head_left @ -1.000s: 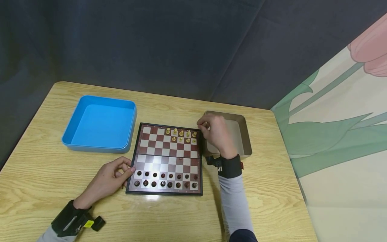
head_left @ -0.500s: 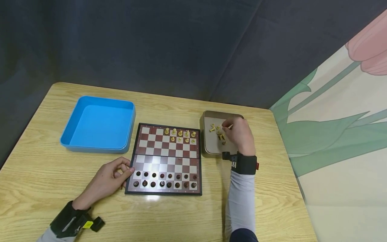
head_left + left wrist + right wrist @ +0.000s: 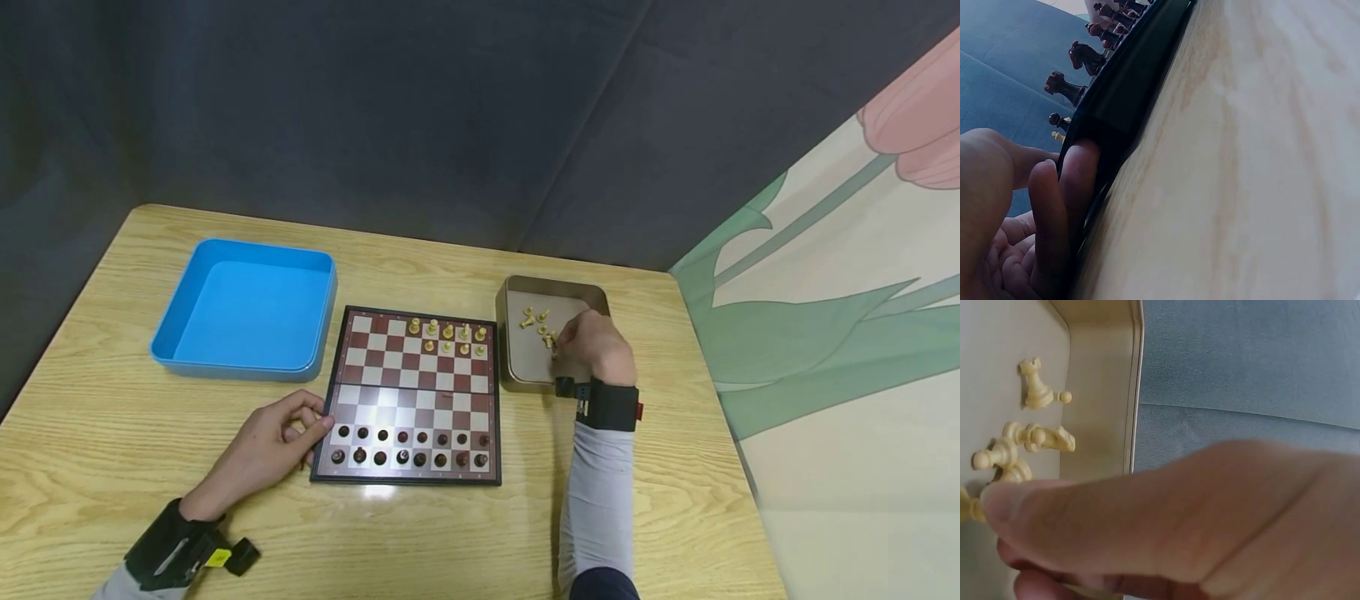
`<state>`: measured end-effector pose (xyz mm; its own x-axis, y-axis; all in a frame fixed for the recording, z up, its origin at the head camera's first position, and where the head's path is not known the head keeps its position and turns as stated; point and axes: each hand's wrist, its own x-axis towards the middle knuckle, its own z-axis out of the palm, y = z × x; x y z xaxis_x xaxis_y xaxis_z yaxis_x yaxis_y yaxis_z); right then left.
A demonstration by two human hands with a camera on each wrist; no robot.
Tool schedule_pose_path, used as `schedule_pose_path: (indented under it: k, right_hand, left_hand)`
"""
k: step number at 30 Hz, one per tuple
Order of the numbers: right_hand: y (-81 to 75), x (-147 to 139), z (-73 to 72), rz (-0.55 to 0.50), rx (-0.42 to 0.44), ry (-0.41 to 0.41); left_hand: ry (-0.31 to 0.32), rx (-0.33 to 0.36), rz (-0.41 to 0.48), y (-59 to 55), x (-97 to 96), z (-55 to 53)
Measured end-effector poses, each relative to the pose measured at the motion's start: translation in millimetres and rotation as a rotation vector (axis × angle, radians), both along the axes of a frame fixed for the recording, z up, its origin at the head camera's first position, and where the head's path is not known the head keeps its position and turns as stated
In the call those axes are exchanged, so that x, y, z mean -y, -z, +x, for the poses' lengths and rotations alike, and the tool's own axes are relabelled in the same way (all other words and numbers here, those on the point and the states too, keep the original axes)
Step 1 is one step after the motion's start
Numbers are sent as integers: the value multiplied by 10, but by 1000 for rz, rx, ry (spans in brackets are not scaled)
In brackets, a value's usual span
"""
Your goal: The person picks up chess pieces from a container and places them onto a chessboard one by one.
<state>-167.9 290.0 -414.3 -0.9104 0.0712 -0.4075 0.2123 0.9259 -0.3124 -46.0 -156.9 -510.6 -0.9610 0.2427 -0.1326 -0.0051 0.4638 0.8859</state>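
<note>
A chessboard (image 3: 408,375) lies on the table, with two rows of dark chess pieces (image 3: 380,458) along its near side. Several yellow chess pieces (image 3: 448,332) stand at its far right. My left hand (image 3: 258,442) holds the board's left edge, thumb on top; in the left wrist view a finger presses its black side (image 3: 1122,94). Inside the tin (image 3: 555,287) my right hand (image 3: 600,348) reaches down among loose yellow pieces (image 3: 528,322). In the right wrist view its thumb and forefinger meet at a yellow chess piece (image 3: 969,507), pinching it; the thumb hides part of the grip.
A blue tray (image 3: 247,371) sits at the left of the table (image 3: 420,542). The tin stands against the right of the board. A dark curtain (image 3: 390,125) hangs behind, and a flower-patterned cloth (image 3: 825,342) is at the right.
My right hand has moved right from the board's far right corner into the tin, then a little nearer its front. The left hand stays on the board's edge.
</note>
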Motion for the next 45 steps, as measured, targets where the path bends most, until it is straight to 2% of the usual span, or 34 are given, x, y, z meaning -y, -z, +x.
schedule_pose_path:
  k: [15, 24, 35, 45]
  right_hand:
    - [32, 24, -20, 0, 22, 11]
    - [34, 30, -15, -7, 104, 40]
    - [48, 30, -38, 5, 114, 13]
    - [30, 67, -29, -17, 130, 36]
  left_hand:
    - [-3, 9, 4, 7, 8, 2]
    - [-2, 8, -3, 2, 8, 8]
    - [1, 2, -2, 0, 11, 9]
    - [0, 13, 5, 6, 11, -1]
